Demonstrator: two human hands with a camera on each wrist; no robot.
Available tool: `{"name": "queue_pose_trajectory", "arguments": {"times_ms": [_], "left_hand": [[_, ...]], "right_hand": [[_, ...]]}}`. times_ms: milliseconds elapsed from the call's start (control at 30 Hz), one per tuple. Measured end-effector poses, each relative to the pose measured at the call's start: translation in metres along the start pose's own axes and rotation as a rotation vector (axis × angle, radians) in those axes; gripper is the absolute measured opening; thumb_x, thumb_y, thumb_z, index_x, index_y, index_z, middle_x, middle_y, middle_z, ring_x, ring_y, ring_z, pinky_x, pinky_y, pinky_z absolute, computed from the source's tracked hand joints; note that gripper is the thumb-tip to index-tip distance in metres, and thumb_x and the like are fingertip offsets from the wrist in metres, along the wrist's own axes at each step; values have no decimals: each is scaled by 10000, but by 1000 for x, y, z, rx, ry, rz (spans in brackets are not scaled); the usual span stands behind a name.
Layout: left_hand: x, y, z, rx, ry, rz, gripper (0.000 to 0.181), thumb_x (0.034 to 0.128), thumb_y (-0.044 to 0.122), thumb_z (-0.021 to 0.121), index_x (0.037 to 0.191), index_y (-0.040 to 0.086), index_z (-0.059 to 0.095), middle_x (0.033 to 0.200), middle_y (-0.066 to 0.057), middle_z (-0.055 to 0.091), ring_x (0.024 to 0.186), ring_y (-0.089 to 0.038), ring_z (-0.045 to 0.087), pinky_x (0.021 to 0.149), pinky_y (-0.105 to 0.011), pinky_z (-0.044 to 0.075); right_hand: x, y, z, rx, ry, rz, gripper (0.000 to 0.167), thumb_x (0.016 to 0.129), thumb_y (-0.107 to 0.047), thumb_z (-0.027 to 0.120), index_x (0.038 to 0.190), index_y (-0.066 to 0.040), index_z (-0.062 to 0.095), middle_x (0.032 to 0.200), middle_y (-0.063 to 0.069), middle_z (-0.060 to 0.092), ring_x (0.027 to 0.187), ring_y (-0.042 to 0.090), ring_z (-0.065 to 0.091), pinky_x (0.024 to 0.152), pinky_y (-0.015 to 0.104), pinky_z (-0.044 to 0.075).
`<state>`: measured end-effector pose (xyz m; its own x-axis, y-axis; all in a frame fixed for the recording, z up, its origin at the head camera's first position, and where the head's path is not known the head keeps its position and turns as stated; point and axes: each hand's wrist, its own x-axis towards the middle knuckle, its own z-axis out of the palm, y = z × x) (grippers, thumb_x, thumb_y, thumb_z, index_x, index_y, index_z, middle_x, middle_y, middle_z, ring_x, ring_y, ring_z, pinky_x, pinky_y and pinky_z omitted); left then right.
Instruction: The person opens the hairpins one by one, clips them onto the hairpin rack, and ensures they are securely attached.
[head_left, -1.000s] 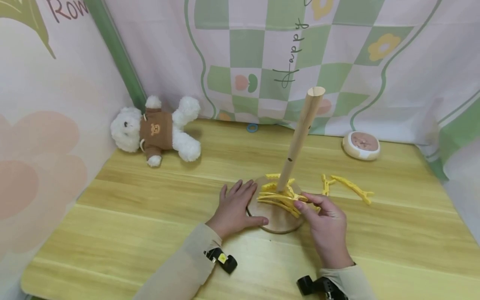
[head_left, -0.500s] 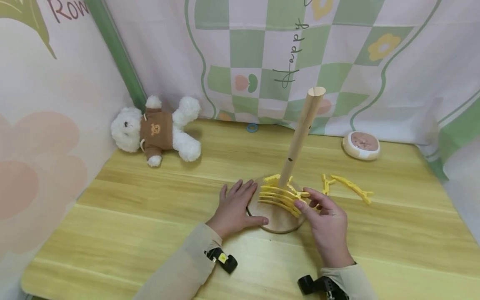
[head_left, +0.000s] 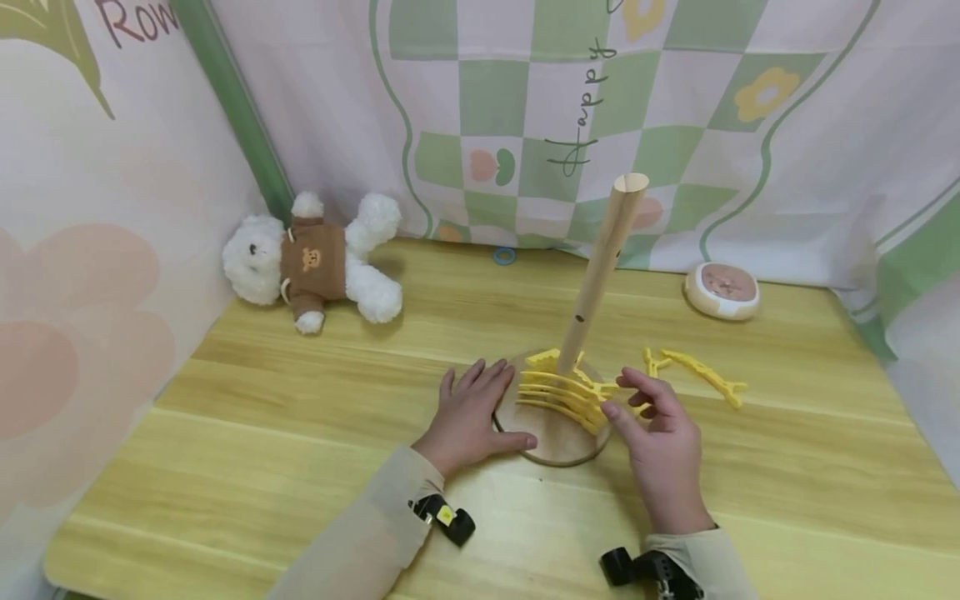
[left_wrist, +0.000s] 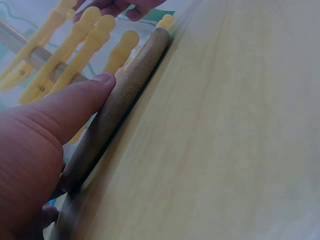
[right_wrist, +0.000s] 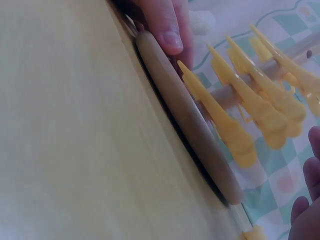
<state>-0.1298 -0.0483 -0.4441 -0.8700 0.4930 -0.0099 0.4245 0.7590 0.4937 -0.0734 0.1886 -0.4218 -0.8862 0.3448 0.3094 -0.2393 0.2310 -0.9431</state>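
Note:
A wooden rod [head_left: 597, 267] stands on a round wooden base [head_left: 551, 446]. Several yellow curved pieces [head_left: 555, 392] surround its lower end, stacked one above another; the right wrist view shows these yellow pieces [right_wrist: 255, 110] with small gaps between them. The left hand [head_left: 468, 421] rests on the base's left edge with fingers spread; in the left wrist view its thumb lies on the base's rim [left_wrist: 120, 95]. Just right of the stack, the right hand [head_left: 660, 450] holds nothing, its thumb and forefinger apart. The right wrist view shows part of the right hand [right_wrist: 307, 200] away from the yellow pieces.
More yellow pieces [head_left: 701, 375] lie on the table [head_left: 300, 433] behind the right hand. A white plush toy in a brown top [head_left: 318, 258] lies at the back left. A blue ring [head_left: 504, 256] and a rounded white device [head_left: 722, 292] are near the curtain [head_left: 555, 92].
The right hand has let go of the upper yellow piece and moved slightly right, its fingers parting. That piece now sits higher around the rod than one second ago. The left hand stays put.

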Motion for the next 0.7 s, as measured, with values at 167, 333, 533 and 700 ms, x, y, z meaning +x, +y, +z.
{"name": "queue_pose_trajectory", "arguments": {"times_ms": [167, 333, 533, 700], "left_hand": [[0, -1, 1, 6, 5, 2, 1046, 800, 717, 680, 1596, 161, 291, 1649, -23, 257, 1529, -299, 156, 1180, -631, 15], [0, -1, 0, 2, 1, 2, 1044, 801, 714, 681, 1593, 153, 298, 1648, -29, 260, 1528, -303, 159, 1180, -633, 17], [-1, 1, -1, 8, -7, -3, 1044, 801, 715, 680, 1594, 155, 296, 1649, -27, 255, 1529, -298, 156, 1182, -630, 17], [-1, 2, -1, 15, -10, -9, 1048, 799, 713, 684, 1595, 157, 291, 1650, -20, 250, 1530, -294, 153, 1183, -629, 18]], "right_hand": [[6, 7, -10, -6, 40, -51, 330, 851, 95, 733, 1173, 43, 688, 1091, -38, 695, 944, 167, 569, 803, 228, 399], [13, 15, -24, -117, 84, -109, 279, 871, 49, 736, 1147, 41, 698, 1065, -77, 687, 931, 140, 576, 800, 219, 382], [20, 25, -46, -270, 106, -61, 305, 889, -46, 750, 1187, -4, 697, 1077, -180, 651, 959, 84, 539, 816, 225, 342], [30, 37, -69, -415, 89, 12, 364, 909, -151, 753, 1254, -60, 681, 1119, -205, 600, 998, 3, 477, 843, 230, 315]]}}
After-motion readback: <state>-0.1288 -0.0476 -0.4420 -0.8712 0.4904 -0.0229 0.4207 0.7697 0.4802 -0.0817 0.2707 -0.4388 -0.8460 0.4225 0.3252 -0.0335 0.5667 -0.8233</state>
